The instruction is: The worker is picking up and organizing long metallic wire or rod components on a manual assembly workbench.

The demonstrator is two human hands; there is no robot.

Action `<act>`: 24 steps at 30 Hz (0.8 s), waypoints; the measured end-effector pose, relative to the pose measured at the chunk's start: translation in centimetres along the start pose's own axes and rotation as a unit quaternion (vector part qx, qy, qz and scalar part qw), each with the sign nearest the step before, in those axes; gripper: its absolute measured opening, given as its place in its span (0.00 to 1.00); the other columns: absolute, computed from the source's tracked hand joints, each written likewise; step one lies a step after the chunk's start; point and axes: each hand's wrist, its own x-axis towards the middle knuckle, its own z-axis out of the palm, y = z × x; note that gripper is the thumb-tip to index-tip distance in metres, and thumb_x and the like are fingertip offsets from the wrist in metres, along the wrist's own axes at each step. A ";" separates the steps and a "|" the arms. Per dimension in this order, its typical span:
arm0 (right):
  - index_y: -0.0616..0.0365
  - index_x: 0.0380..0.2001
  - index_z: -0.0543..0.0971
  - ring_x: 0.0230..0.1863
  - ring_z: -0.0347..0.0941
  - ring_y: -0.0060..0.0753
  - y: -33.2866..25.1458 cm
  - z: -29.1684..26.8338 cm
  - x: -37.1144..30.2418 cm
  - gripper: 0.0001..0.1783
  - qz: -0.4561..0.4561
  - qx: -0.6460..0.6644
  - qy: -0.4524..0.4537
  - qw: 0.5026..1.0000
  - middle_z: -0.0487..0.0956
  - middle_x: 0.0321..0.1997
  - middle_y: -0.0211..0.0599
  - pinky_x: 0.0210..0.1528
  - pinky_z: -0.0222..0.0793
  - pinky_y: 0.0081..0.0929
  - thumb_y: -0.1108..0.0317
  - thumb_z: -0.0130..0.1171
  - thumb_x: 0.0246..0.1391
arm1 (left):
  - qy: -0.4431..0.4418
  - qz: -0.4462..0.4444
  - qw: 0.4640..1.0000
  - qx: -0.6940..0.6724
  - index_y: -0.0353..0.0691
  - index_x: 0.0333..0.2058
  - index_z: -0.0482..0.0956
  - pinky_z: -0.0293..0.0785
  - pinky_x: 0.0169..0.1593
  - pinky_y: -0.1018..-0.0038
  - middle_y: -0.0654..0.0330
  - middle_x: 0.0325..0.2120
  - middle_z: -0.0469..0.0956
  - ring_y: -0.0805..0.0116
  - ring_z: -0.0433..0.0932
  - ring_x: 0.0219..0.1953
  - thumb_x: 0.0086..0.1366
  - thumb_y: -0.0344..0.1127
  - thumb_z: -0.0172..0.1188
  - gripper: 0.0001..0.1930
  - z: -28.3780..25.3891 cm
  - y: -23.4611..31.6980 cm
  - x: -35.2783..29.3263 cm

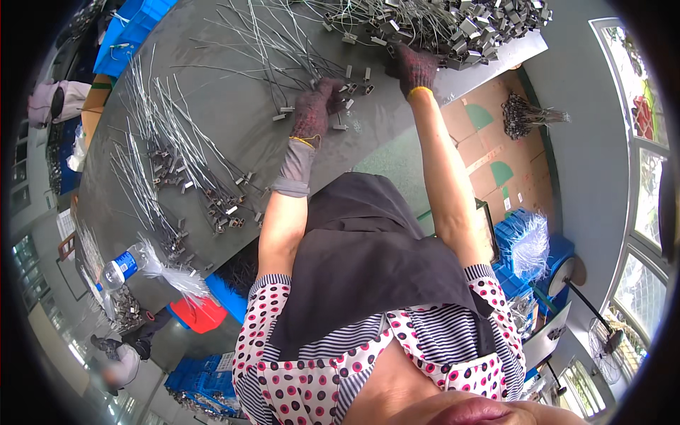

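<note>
My left hand point(314, 110), in a dark knitted work glove with a yellow cuff edge, is closed at the near end of a spread of thin wires point(268, 46) with small metal end pieces. Several end pieces point(358, 81) lie right beside its fingers. At the near edge of a big heap of metal-ended wires point(474, 35) is my right hand point(416, 71), in a matching glove. Its fingers are drawn together and point left; what is between them is too small to make out. Both hands are low over the grey table point(234, 106).
More bundles of metal-ended wires point(191, 170) lie on the table's left. A water bottle point(124, 265) and a red container point(198, 315) are nearer on that side. Cardboard point(467, 152) with another wire bundle point(523, 117), then blue crates point(511, 234), stand at the right. Another person point(124, 358) is at lower left.
</note>
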 end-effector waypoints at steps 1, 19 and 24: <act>0.62 0.43 0.79 0.39 0.82 0.41 0.1 -1.7 -1.9 0.22 -0.141 -0.102 -0.060 0.983 0.83 0.36 0.42 0.41 0.77 0.30 0.56 0.67 0.50 | -0.007 -0.002 1.000 0.000 0.37 0.35 0.85 0.77 0.30 0.79 0.60 0.26 0.82 0.76 0.79 0.26 0.65 0.50 0.63 0.19 0.7 0.3 -0.4; 0.64 0.34 0.83 0.25 0.74 0.19 10.5 -23.4 -30.1 0.06 0.050 -0.094 -0.018 0.994 0.80 0.24 0.30 0.28 0.69 0.18 0.72 0.62 0.56 | -0.266 -0.164 0.939 -0.144 0.32 0.44 0.76 0.82 0.45 0.55 0.52 0.37 0.81 0.56 0.82 0.39 0.69 0.30 0.57 0.09 12.3 -7.8 -1.4; 0.65 0.34 0.83 0.26 0.72 0.22 20.8 -29.5 -35.3 0.10 0.047 -0.164 0.021 0.985 0.80 0.24 0.34 0.30 0.69 0.24 0.68 0.60 0.57 | -0.247 -0.160 0.941 -0.165 0.32 0.46 0.75 0.81 0.48 0.46 0.51 0.38 0.80 0.53 0.81 0.40 0.69 0.30 0.56 0.10 11.5 -9.1 -1.2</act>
